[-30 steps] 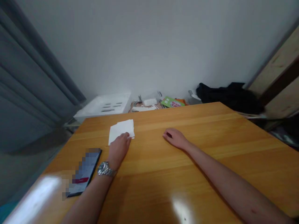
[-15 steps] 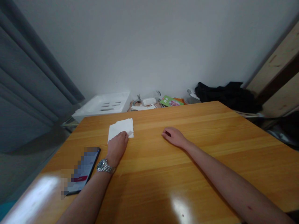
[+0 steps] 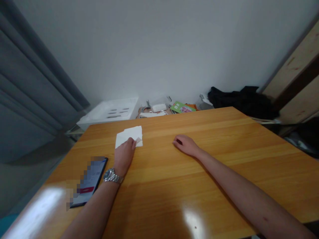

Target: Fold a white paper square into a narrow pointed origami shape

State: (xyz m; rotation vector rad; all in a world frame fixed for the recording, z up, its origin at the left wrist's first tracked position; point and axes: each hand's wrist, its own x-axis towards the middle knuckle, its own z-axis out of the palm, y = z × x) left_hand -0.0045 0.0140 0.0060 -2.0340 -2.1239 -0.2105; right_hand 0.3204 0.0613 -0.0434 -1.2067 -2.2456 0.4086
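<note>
In the head view I see the left hand (image 3: 124,154) left of centre, its fingers pinching the lower-right corner of the white paper (image 3: 129,133) on the table (image 3: 154,186), while the right hand (image 3: 186,145) rests right of centre, fingers loosely curled together.

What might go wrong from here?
The left hand appears to pinch the white paper near a raised corner, so a tug might crease or tear it. The flat-screen device lies close beside the left forearm; a sideways sweep could knock it.
</note>
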